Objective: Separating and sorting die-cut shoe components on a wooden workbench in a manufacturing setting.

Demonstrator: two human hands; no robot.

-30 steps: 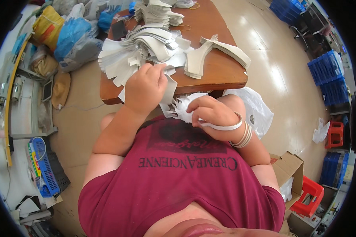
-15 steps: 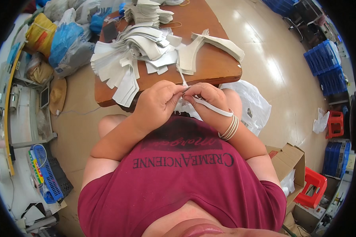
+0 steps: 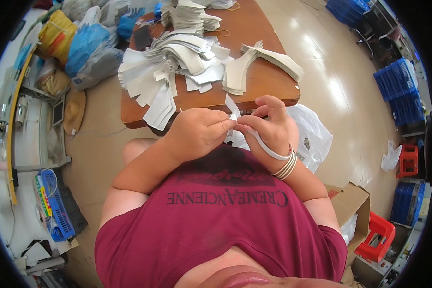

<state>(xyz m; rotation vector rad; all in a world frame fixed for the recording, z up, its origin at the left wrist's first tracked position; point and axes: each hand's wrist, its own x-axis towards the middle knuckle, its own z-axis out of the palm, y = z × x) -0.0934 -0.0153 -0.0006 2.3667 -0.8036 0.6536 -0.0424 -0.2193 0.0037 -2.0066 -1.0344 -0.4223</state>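
Observation:
My left hand [image 3: 199, 132] is closed in a pinch on a narrow white strip [image 3: 232, 106] in front of my chest, just off the table's near edge. My right hand [image 3: 270, 126] meets it there, thumb and forefinger pinched together at the strip while its other fingers lift away. A thin white band [image 3: 266, 148] runs from the right fingers back toward the wrist, beside several pale bracelets [image 3: 287, 165]. What exactly lies between the fingertips is too small to tell. White material hangs below the hands, partly hidden.
The brown table [image 3: 269, 96] bears fanned stacks of off-white cut pieces [image 3: 153, 62] and a bent stack [image 3: 240, 72]. A white plastic bag [image 3: 317, 132] lies right of my knee. Filled bags [image 3: 89, 53] sit far left; a cardboard box [image 3: 353, 204] and red stool [image 3: 379, 235] stand right.
Both hands have shifted slightly right and nearer to me. My right hand's outer fingers have opened and lifted, and more of the white strip shows above the fingertips.

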